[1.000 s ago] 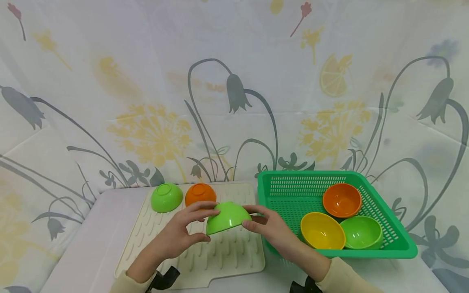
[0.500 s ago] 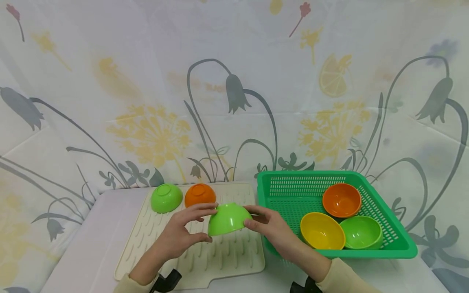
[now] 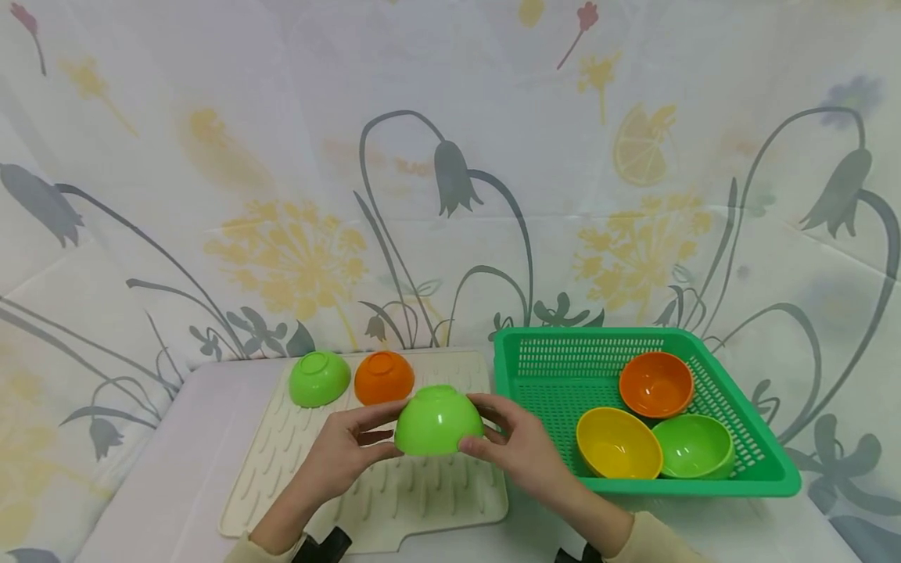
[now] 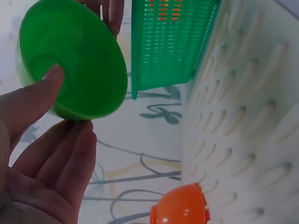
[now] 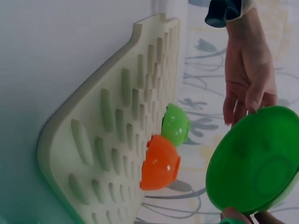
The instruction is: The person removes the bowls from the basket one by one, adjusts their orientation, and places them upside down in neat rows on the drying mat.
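Mat, cream and ridged, is the reference; it lies on the worktop. Held bowl, light green: rim down, above the mat and clear of its surface. Left hand: fingers and thumb pinch one side of the rim. Right hand: fingers and thumb pinch the opposite side. On the mat's far part rest an inverted green bowl and an inverted orange bowl. Right of the mat: basket with three mouth-up bowls, among them a yellow bowl. Step in hand, as I judge it: positioning for placement on the mat. Next move would call for even lowering, rim level, without touching the inverted orange bowl.
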A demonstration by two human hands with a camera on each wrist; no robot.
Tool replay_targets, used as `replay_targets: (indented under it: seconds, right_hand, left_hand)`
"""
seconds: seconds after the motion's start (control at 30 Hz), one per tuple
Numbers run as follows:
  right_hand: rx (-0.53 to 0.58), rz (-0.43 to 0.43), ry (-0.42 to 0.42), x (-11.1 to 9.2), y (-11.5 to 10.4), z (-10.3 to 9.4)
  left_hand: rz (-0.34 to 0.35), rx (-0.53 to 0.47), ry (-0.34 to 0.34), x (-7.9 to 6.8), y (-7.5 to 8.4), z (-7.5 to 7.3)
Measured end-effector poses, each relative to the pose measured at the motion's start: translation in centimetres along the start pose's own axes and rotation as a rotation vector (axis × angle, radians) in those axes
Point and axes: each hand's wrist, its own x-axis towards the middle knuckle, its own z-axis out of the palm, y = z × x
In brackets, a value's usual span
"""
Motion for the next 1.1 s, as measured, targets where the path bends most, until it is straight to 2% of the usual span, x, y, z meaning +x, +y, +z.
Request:
replay_targets:
  seconds: [0.17, 0.27, 0.4, 0.53, 0.67, 0.8, 1.1]
  right_hand:
    - [-0.092, -0.050, 0.063, -0.1, 0.0, 0.9]
    - [-0.183, -0.086, 0.096, -0.1, 0.0, 1.6]
    - [-0.311, -0.105, 0.126, 0.1, 0.1, 2.5]
    - [-0.375, -0.087, 0.149, 0.6, 0.4, 3.5]
    - [-0.373, -0.090, 0.170, 1.0, 0.7, 4.3]
    - [-0.314, -0.092, 0.189, 1.3, 1.2, 5.0]
    - [-0.086, -0.020, 0.311, 2.5, 3.0, 6.5]
  left_hand:
    - [-0.011, -0.025, -0.056, -0.1, -0.3, 0.3]
    - [-0.020, -0.037, -0.074, -0.2, -0.4, 0.6]
    - [-0.015, -0.026, -0.045, -0.3, -0.6, 0.9]
    - [-0.041, 0.009, 0.018, -0.2, -0.8, 1.3]
    - [-0.088, 0.040, 0.077, 0.1, -1.0, 1.6]
    - [-0.116, 0.055, 0.118, 0.4, -1.2, 1.6]
    - [-0.122, 0.115, 0.207, 1.2, -2.6, 2.1]
